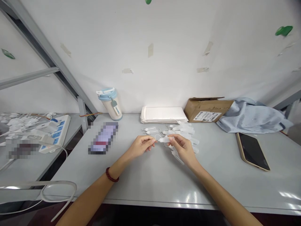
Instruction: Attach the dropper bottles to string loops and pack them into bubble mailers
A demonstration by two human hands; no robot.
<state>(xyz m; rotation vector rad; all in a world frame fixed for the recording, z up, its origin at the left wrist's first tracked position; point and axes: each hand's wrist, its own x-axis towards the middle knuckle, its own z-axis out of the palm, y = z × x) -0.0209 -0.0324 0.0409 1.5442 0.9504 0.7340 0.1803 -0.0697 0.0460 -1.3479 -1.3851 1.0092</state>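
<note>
My right hand (182, 147) holds a small white translucent tube (164, 139) between thumb and fingers, its narrow tip pointing left. A thin white cord (158, 135) loops up by that tip. My left hand (143, 146) pinches at the cord's end by the tip; its fingertips partly hide the spot. Under and behind my right hand lies a loose heap of similar white tubes (188, 129), partly covered by the hand. A couple more tubes (151, 130) with thin cords lie just beyond my left fingertips.
Along the wall stand a blue-lidded cup (112, 105), a white stack (164, 114), a cardboard box (207, 110) and a crumpled blue cloth (254, 116). A phone (253, 152) lies right; a pixelated object (103, 138) lies left. A power strip (56, 133) and cables occupy the left table.
</note>
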